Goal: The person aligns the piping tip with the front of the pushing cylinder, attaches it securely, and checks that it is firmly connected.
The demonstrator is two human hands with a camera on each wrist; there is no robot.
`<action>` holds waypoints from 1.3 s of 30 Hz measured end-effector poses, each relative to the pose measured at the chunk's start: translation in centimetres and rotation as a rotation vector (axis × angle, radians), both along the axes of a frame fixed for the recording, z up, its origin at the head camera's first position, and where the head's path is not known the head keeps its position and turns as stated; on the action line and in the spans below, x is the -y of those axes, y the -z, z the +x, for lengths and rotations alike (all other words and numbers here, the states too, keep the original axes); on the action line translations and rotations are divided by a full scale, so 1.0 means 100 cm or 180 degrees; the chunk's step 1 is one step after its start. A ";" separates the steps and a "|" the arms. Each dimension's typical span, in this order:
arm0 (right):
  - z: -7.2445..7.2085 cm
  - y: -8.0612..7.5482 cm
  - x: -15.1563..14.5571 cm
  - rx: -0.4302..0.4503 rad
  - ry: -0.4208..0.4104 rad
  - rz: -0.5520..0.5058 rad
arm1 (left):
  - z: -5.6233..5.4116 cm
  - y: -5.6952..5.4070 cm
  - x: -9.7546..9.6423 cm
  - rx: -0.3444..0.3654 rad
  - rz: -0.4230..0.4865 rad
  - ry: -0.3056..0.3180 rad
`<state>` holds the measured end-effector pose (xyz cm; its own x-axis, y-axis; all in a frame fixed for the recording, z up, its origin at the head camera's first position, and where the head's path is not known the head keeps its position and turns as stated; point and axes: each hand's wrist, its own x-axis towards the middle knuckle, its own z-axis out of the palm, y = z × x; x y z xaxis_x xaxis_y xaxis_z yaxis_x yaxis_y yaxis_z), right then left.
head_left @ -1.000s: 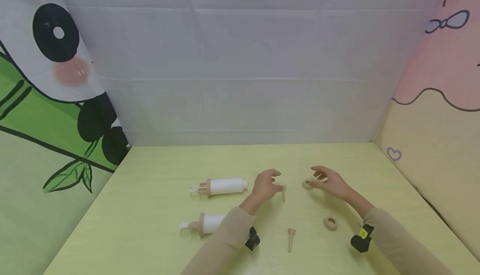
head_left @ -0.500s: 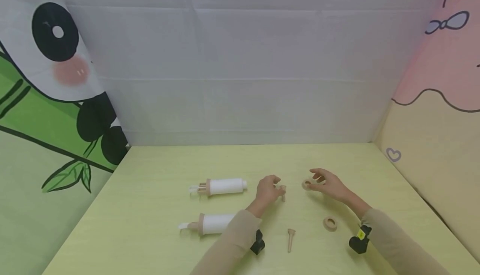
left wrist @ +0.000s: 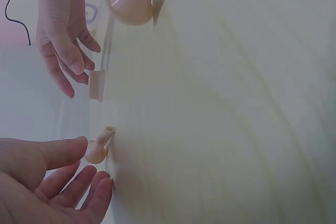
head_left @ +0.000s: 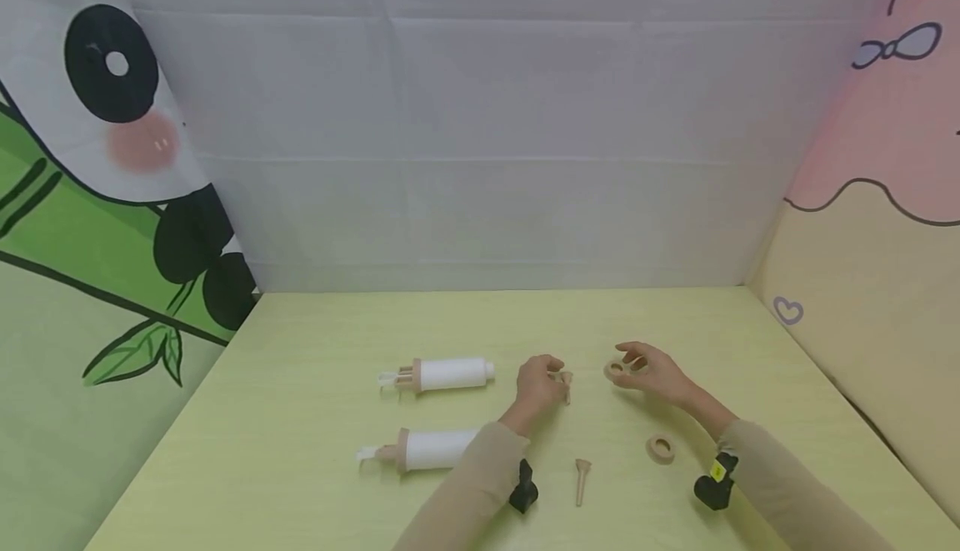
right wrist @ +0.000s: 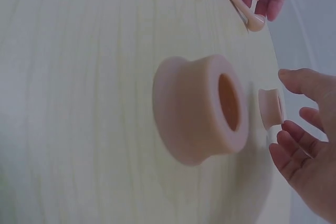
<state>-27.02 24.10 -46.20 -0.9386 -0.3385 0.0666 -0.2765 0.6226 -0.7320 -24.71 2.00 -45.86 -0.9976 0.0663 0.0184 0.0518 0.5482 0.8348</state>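
Observation:
My left hand [head_left: 538, 384] is beside a small peach funnel-shaped tube [head_left: 567, 378] with a flared, bulbous end. In the left wrist view its thumb and fingers [left wrist: 73, 148] are spread at that tube's bulb [left wrist: 96, 153], not closed on it. Over on the right, my right hand [head_left: 654, 372] reaches to a peach flanged ring [head_left: 613, 368] on the table. The right wrist view has thumb and fingertips on either side of this ring [right wrist: 270, 108], with a gap at the thumb. Nearer me lie a second ring [head_left: 661, 449] and a second funnel-shaped tube [head_left: 582, 480].
Two white cylinders with peach collars and pale tips lie at the left, a far one [head_left: 452, 373] and a near one [head_left: 435, 449] partly behind my left sleeve. A pale wall stands behind the yellow table [head_left: 315, 334], with printed walls at both sides.
My left hand has shifted slightly right and nearer to me, closer around the funnel-shaped tube. The right hand has moved slightly left and down toward the ring. The other pieces stay put.

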 end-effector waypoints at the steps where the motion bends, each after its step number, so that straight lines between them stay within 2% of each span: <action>1: 0.000 0.000 0.000 0.0001 -0.0014 -0.0001 | 0.000 0.000 -0.001 -0.0005 0.0019 -0.0012; 8: -0.004 0.005 0.000 -0.0006 -0.0041 -0.0005 | -0.002 0.004 -0.003 -0.0090 0.0031 -0.0011; 15: -0.006 0.008 0.002 -0.0035 -0.0069 0.0091 | -0.003 0.003 -0.006 -0.0047 -0.0035 -0.0051; 30: -0.009 0.009 0.008 -0.0058 -0.0147 0.0179 | -0.001 0.008 -0.007 -0.0320 -0.0178 -0.0211; 39: -0.007 0.006 0.009 -0.0117 -0.0151 0.0198 | -0.001 0.009 -0.007 -0.0429 -0.0237 -0.0192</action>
<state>-27.69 23.15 -46.84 -0.9187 -0.3873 0.0781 -0.3328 0.6520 -0.6813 -24.80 2.65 -46.72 -0.9886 0.0126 0.1498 0.1259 0.6138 0.7793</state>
